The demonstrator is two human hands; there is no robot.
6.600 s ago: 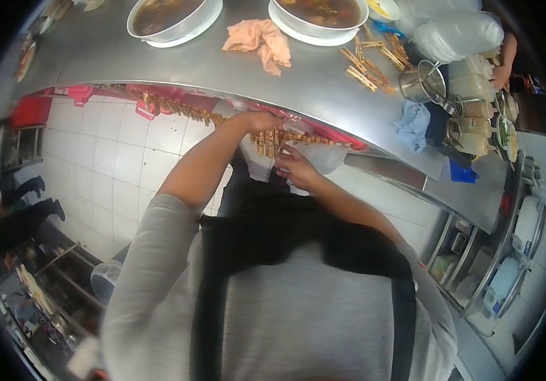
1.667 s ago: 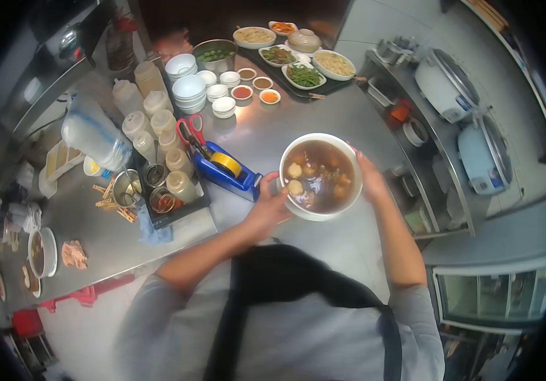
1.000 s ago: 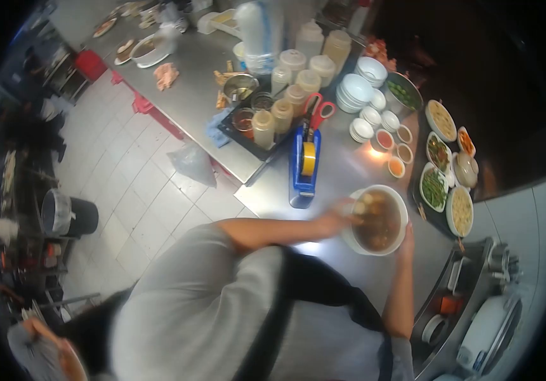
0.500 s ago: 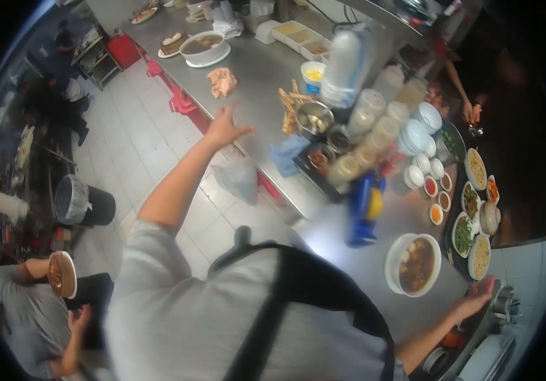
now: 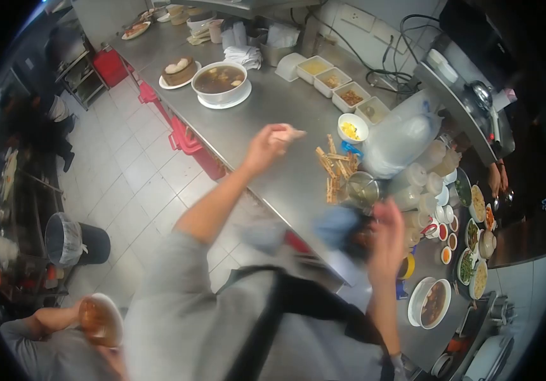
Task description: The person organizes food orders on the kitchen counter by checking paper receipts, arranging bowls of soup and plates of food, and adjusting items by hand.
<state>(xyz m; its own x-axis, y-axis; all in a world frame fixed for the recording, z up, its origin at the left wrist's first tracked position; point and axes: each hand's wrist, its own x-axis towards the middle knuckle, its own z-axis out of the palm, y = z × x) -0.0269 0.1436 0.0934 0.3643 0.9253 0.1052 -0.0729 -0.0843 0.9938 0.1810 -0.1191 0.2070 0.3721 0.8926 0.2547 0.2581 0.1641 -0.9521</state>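
Note:
My left hand [image 5: 266,151] is closed around a crumpled pinkish cloth [image 5: 287,134] just over the steel counter [image 5: 235,130]. My right hand [image 5: 388,232], blurred, is raised with fingers stretched upward and nothing visible in it. It is nearest to a small metal pot [image 5: 362,189] and a blurred blue cloth [image 5: 336,227]. Beyond my left hand, a white bowl of brown soup [image 5: 221,79] stands on a plate. Another soup bowl [image 5: 430,301] sits to the right of my right hand. Wooden clothespins [image 5: 335,166] lie between my hands.
At the back are open food containers [image 5: 351,96], a bowl with yellow pieces [image 5: 352,129] and a large plastic bag [image 5: 400,143]. Squeeze bottles [image 5: 412,184] and filled dishes [image 5: 465,267] stand on the right. At lower left a person holds a bowl [image 5: 103,320]. A lined bin [image 5: 76,241] stands on the floor.
My left hand has taken hold of the pinkish cloth, which lay on the counter, and moved right in view. My right hand has come up from the lower right to beside the pot.

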